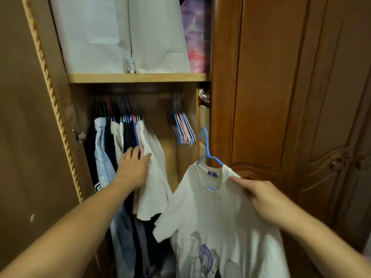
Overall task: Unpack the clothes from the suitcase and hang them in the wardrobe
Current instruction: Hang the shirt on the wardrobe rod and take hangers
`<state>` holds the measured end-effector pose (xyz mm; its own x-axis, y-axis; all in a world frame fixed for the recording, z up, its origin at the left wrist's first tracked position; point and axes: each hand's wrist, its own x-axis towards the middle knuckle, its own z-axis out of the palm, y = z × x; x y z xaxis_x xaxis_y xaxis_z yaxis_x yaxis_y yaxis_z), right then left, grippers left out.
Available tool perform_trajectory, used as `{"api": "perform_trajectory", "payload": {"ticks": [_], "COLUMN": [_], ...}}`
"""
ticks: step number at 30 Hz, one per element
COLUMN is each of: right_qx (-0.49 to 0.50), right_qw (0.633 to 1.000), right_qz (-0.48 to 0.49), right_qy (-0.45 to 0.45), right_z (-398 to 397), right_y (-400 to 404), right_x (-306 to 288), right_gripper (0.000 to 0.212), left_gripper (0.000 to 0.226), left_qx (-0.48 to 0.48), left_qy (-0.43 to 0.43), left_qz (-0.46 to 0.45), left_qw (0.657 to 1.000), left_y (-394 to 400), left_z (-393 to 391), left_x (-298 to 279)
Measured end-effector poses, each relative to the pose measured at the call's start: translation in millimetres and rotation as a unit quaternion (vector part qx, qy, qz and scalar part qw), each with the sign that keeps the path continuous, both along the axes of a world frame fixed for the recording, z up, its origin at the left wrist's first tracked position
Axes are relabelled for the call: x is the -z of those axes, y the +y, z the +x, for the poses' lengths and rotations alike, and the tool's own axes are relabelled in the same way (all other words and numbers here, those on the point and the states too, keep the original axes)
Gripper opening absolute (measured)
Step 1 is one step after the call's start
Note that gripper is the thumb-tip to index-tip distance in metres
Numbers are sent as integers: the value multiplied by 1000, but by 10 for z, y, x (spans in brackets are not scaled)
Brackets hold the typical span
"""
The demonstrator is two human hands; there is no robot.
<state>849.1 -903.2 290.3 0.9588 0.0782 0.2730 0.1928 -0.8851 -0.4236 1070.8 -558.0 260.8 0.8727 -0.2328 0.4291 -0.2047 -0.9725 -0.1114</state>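
Many hung clothes beside left hand.

The right hand holds a white T-shirt on a blue hanger, while the left hand seems to press the hung clothes in the wardrobe.

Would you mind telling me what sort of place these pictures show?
Most likely a bedroom, at an open wooden wardrobe. Hung clothes and spare hangers fill its rail, and the right hand holds a white T-shirt on a blue hanger.
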Motion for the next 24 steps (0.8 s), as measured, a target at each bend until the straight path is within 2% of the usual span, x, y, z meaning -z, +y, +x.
{"api": "perform_trajectory", "payload": {"ticks": [3, 8, 11, 13, 19, 21, 24], "right_qx": [-8, -15, -18, -23, -16, -18, -33], "right_qw": [999, 994, 993, 993, 992, 993, 998], "right_qz": [1, -23, -35, -37, -16, -21, -15], "right_qy": [-34, -109, -107, -107, -125, -111, -50], "right_z": [375, 1168, 1783, 2175, 3094, 3344, 3613], "right_y": [445, 776, 1043, 1207, 1423, 1491, 1582], "right_x": [40, -460, -737, -760, -919, -989, -930], "right_gripper": [66, 72, 69, 68, 68, 68, 67], "left_gripper": [58, 55, 48, 38, 41, 35, 48], "left_qx": [-21, -85, -147, -174, -185, -183, -172], "left_qy": [-7, -177, -240, -256, -284, -290, -301], "left_qz": [-2, 37, 62, 93, 147, 153, 167], "left_qw": [1000, 980, 958, 946, 929, 927, 923], "left_y": [213, 547, 760, 881, 946, 953, 967], "left_z": [-11, -141, -276, -332, -298, -274, -258], "left_x": [-162, -771, -1150, -1244, -1189, -1177, -1136]}}
